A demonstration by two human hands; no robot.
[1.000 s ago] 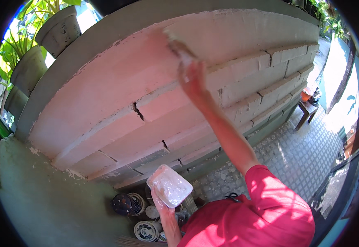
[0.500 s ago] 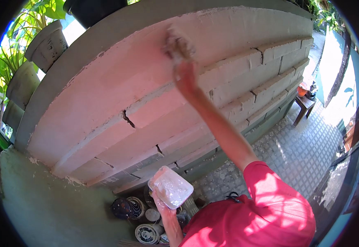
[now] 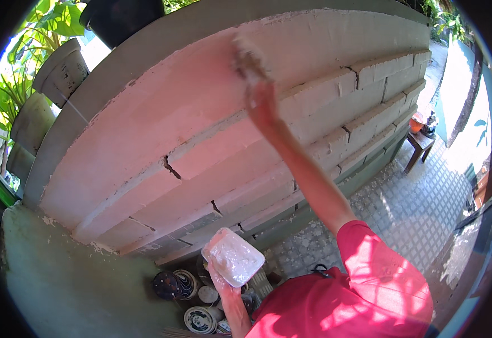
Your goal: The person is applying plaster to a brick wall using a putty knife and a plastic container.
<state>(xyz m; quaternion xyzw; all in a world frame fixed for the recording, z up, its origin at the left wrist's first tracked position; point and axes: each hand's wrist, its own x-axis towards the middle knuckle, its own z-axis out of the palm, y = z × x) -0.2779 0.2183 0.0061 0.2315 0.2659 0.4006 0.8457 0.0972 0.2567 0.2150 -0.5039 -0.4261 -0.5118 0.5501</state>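
My right arm stretches up to the wall [image 3: 144, 124], and my right hand [image 3: 263, 104] is closed round a paintbrush [image 3: 250, 61]. The brush is smeared by motion; its paint-covered head lies against the smooth upper band of the wall. Low in the view, my left hand [image 3: 219, 277] grips a white plastic tub [image 3: 236, 258] from beneath and its left side. White paint coats the tub's inside. Stepped, brick-like courses with dark cracks run across the wall below the brush, whitish to pinkish in tone.
Paint cans [image 3: 201, 320] and a dark, splattered container [image 3: 166, 285] stand on the floor beside the tub. Plant pots [image 3: 61, 72] line the wall's top edge at left. A small wooden stool [image 3: 419, 147] with an orange bowl [image 3: 416, 125] stands on the tiled floor [image 3: 409, 208] at right.
My right hand and the brush have shifted slightly right and down along the wall. My left hand and the tub have hardly moved.
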